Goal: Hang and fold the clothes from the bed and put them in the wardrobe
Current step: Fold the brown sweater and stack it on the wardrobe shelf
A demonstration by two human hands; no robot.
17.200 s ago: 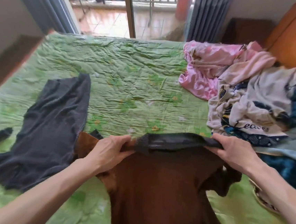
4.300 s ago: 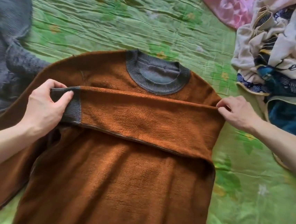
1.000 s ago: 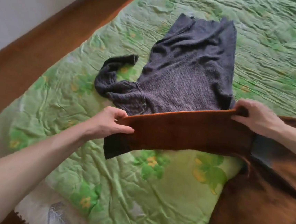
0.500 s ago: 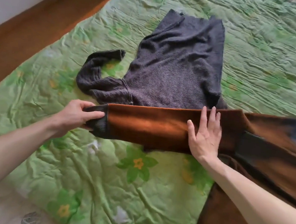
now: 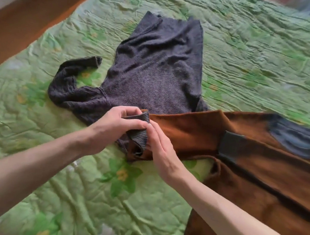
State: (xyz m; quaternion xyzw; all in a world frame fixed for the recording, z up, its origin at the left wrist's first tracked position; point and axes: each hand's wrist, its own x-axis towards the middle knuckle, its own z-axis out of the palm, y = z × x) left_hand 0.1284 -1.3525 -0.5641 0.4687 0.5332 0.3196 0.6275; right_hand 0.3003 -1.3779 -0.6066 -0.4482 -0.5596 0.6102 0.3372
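my left hand (image 5: 111, 126) pinches the brown sweater's (image 5: 259, 165) grey cuff (image 5: 138, 132), right hand (image 5: 159, 146) flat beside it; a careless tug could bunch the sleeve onto the grey sweater (image 5: 155, 70).

You have 2 sweaters here: 1 brown sweater (image 5: 259, 165) and 1 dark grey knit sweater (image 5: 154, 75), both on 1 green floral bedspread (image 5: 104, 197), plus your 2 hands.

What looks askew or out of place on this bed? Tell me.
The grey knit sweater lies crumpled, one sleeve curled out to the side, and the brown sweater overlaps its lower edge. The left hand grips the brown sleeve's ribbed cuff, which is bunched; the right hand touches it. Nothing looks damaged.
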